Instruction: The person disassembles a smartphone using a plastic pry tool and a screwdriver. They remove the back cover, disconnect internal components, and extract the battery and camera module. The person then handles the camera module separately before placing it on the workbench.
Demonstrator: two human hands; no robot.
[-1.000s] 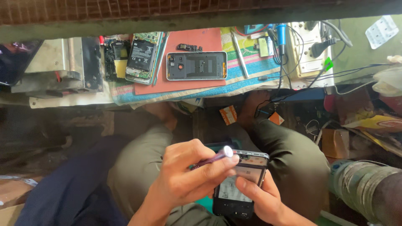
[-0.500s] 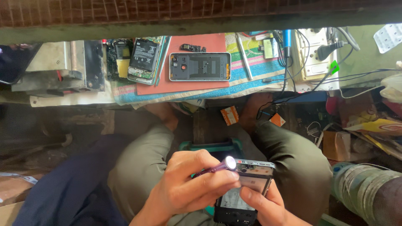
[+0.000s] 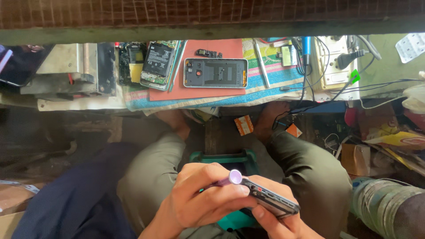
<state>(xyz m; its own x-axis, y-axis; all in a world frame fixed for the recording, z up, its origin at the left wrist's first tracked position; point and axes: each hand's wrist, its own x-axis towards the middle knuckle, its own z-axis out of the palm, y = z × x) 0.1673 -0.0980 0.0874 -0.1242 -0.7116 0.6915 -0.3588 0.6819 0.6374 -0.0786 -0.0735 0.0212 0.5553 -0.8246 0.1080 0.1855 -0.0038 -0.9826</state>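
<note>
Head view: the left hand (image 3: 201, 201) is pinching a purple-tipped tool (image 3: 232, 179), pointing up-right, against the phone (image 3: 270, 199). The right hand (image 3: 276, 221) is gripping that phone from beneath, its long axis running down-right, edge-on.

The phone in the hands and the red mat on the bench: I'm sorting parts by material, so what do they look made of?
The phone, held edge-on between left hand and right hand, looks to have a metal or metal-look plastic frame: dark grey with a dull sheen along its edge. The red mat looks like rubber or silicone, flat and matte with no glare, though card is possible.
</note>
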